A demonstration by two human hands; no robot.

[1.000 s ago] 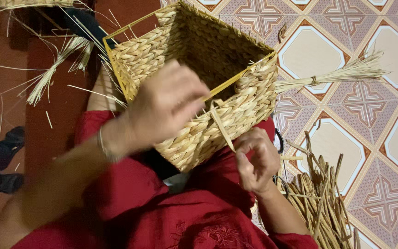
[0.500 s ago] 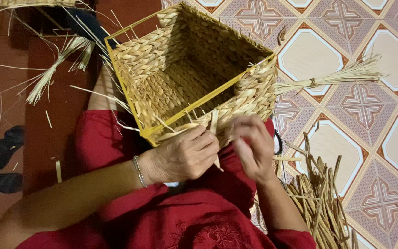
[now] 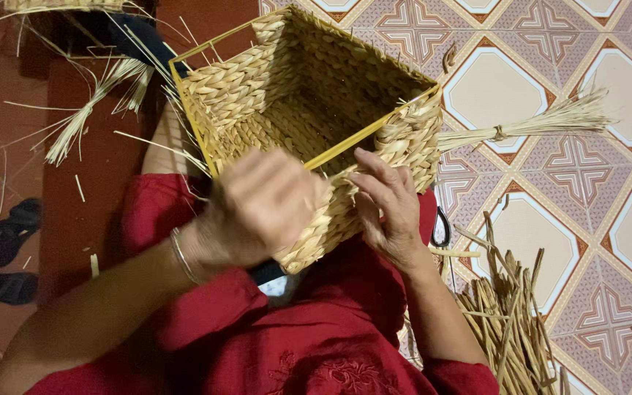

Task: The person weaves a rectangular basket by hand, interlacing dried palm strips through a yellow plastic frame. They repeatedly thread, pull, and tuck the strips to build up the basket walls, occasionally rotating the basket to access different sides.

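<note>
A square basket [image 3: 287, 95] woven of pale straw on a yellow wire frame rests on my lap, its open mouth facing me. My left hand [image 3: 261, 208], blurred with motion, is at the near wall of the basket and pulls a straw strand across the rim. My right hand [image 3: 385, 201] presses its fingers on the near rim and wall, next to the yellow wire. A thin bracelet circles my left wrist. I wear red clothing [image 3: 287, 344].
A tied bundle of straw [image 3: 543, 121] lies on the patterned tile floor to the right. A heap of dry strands [image 3: 510, 322] lies at lower right. Loose straw [image 3: 89, 110] and dark sandals [image 3: 9, 249] lie on the red floor at left.
My left hand dropped from the basket's top rim to the near wall, then rose again over it. My right hand moved up from below the basket onto the near rim.
</note>
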